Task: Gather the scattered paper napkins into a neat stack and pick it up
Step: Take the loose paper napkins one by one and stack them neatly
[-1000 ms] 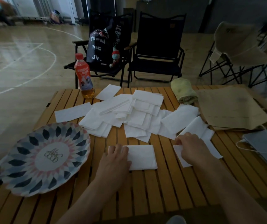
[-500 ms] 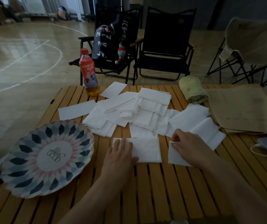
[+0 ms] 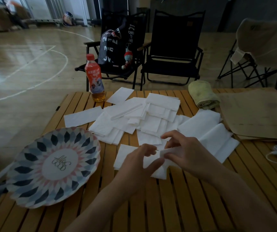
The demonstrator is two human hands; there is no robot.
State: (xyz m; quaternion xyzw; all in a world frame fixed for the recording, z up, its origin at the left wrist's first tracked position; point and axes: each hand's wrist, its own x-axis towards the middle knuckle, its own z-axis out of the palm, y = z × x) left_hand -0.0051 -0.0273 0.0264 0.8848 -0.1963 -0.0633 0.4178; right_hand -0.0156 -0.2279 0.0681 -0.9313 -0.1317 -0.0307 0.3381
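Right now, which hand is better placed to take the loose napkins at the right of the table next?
Right. The right hand lies beside those napkins, though it must first drop the folded napkin it pinches. The left hand hovers over the near napkin, further away.

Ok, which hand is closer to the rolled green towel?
Right. The right hand, pinching a napkin, sits this side of the towel, slightly left; the left hand is farther left, toward the plate.

Just left of my left hand (image 3: 135, 166), the patterned plate (image 3: 54, 166) carries "GOOD" under a script word I read as "Life". Far beyond that hand, the black bag (image 3: 116, 46) shows "OPEN" in white. I can't read the label on the bottle (image 3: 95, 77).
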